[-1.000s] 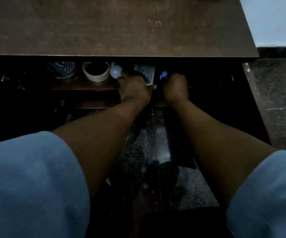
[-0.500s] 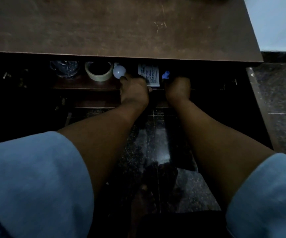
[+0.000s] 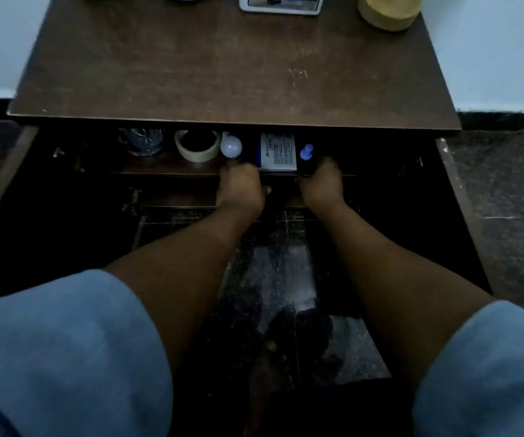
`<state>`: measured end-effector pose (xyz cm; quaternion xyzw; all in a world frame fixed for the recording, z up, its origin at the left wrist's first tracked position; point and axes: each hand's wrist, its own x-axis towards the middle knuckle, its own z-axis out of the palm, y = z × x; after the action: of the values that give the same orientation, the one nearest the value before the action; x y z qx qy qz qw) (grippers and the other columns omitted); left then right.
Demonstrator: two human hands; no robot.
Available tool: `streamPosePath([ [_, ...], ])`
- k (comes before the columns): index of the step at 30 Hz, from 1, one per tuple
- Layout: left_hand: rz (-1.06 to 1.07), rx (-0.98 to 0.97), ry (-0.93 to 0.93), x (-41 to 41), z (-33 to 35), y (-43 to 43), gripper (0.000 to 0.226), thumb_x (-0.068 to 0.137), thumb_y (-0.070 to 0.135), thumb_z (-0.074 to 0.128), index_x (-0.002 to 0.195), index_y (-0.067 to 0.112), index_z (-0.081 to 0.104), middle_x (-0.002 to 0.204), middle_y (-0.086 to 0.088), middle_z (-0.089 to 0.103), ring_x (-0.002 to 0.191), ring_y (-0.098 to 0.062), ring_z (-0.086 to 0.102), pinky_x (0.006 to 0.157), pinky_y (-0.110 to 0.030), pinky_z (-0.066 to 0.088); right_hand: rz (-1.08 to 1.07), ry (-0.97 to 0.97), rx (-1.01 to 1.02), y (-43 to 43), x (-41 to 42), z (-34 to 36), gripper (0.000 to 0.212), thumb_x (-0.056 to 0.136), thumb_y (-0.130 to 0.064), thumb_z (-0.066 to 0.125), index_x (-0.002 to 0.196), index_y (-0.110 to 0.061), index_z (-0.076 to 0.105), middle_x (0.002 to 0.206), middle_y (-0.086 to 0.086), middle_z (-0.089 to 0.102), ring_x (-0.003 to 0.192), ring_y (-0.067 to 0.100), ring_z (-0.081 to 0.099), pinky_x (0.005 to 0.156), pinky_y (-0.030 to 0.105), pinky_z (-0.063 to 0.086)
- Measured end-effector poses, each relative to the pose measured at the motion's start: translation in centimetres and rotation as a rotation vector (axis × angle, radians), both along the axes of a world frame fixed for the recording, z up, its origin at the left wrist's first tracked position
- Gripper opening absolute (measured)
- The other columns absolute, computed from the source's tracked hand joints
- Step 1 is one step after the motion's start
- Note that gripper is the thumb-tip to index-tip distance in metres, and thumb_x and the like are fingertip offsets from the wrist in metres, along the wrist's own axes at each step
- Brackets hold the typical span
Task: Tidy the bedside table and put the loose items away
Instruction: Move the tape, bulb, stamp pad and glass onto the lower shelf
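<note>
Under the worktop (image 3: pixel 232 74) front edge: both hands at the shelf (image 3: pixel 166 167).
Left hand (image 3: pixel 241 187) and right hand (image 3: pixel 321 184) flank the box (image 3: pixel 279 152); grip cannot be told. Tape roll (image 3: pixel 196 146) and bulb (image 3: pixel 231 146) sit left. View has tilted up since earlier.

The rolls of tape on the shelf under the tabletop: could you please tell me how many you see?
1. The roll of tape lies flat between the glass and the light bulb; the dark shelf may hide more.
</note>
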<state>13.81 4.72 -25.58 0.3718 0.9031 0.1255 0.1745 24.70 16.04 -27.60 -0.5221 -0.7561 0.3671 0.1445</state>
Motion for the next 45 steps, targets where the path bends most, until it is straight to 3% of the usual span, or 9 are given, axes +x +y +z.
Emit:
streamPosePath([
  [7,-0.191,-0.004,-0.006,-1.0,4.2,-6.4,0.040,0.088,0.031,0.075,0.117,0.006,0.065,0.123,-0.019,0.063,0.112,-0.037,0.061,0.089,-0.043,0.055,0.117,-0.022,-0.018,-6.7,-0.2,3.4,0.069,0.084,-0.003,0.067,0.148,-0.006,0.040,0.143,0.016,0.052,0.129,0.033,0.055,0.108,0.041,0.048],
  [14,-0.340,-0.017,0.139,-4.4,12.1,-14.2,0.026,0.090,0.026,0.062,0.111,0.013,0.071,0.113,-0.014,0.070,0.107,-0.035,0.064,0.084,-0.042,0.055,0.324,0.118,-0.031,-16.4,-5.8,7.0,0.041,0.090,-0.019,0.064,0.130,-0.010,0.057,0.129,0.016,0.062,0.118,0.034,0.060,0.098,0.045,0.051],
  [19,-0.212,-0.006,0.239,-9.2,15.4,-20.9,0.023,0.091,0.022,0.059,0.107,0.011,0.071,0.114,-0.016,0.068,0.111,-0.037,0.061,0.094,-0.045,0.050,0.360,0.237,-0.147,-24.0,-11.1,9.0,0.028,0.095,-0.025,0.063,0.120,-0.012,0.065,0.114,0.012,0.071,0.106,0.030,0.066,0.078,0.030,0.047],
  [24,-0.021,0.142,0.314,-13.4,16.4,-25.8,0.015,0.087,0.019,0.061,0.089,0.007,0.068,0.096,-0.019,0.064,0.094,-0.039,0.061,0.074,-0.043,0.051,0.320,0.411,-0.277,-30.1,-15.2,11.2,0.025,0.093,-0.030,0.067,0.112,-0.014,0.065,0.101,0.001,0.067,0.101,0.026,0.066,0.072,0.029,0.045],
  [29,0.392,0.399,-0.032,-15.4,15.9,-27.2,0.020,0.085,0.022,0.074,0.102,0.011,0.070,0.098,-0.006,0.072,0.096,-0.024,0.067,0.081,-0.029,0.050,0.399,0.273,-0.357,-33.6,-17.8,12.0,0.077,0.080,-0.044,0.075,0.144,-0.020,0.040,0.139,0.015,0.048,0.126,0.042,0.049,0.102,0.052,0.048],
  [33,0.314,0.366,-0.126,-15.5,15.4,-26.9,0.017,0.087,0.016,0.075,0.102,0.011,0.076,0.101,-0.006,0.075,0.102,-0.023,0.070,0.092,-0.033,0.056,0.557,0.078,-0.337,-33.9,-17.6,12.1,0.111,0.076,-0.049,0.076,0.158,-0.028,0.004,0.149,0.019,0.035,0.134,0.046,0.038,0.107,0.055,0.043],
  [39,-0.094,0.174,0.259,-14.2,15.4,-26.2,0.027,0.092,0.013,0.057,0.114,0.005,0.070,0.115,-0.019,0.065,0.104,-0.040,0.061,0.085,-0.048,0.053,0.718,-0.110,-0.154,-30.4,-14.1,14.0,0.059,0.068,-0.060,0.069,0.112,-0.022,0.059,0.107,0.006,0.066,0.097,0.029,0.065,0.084,0.047,0.056],
  [41,-0.214,0.109,0.376,-13.4,15.0,-25.3,0.040,0.091,0.018,0.061,0.130,0.011,0.064,0.133,-0.016,0.057,0.115,-0.038,0.054,0.092,-0.051,0.050,0.763,-0.179,-0.116,-28.8,-12.5,14.2,0.035,0.073,-0.055,0.066,0.083,-0.023,0.061,0.088,0.004,0.066,0.082,0.027,0.066,0.068,0.039,0.054],
  [45,-0.409,-0.009,0.461,-11.4,14.2,-23.4,0.083,0.085,0.032,0.071,0.158,0.021,0.033,0.167,-0.013,0.023,0.150,-0.036,0.025,0.119,-0.050,0.031,0.787,-0.223,0.019,-25.4,-9.7,14.5,0.025,0.084,-0.041,0.068,0.078,-0.017,0.059,0.080,0.003,0.066,0.071,0.022,0.064,0.056,0.029,0.042],
])
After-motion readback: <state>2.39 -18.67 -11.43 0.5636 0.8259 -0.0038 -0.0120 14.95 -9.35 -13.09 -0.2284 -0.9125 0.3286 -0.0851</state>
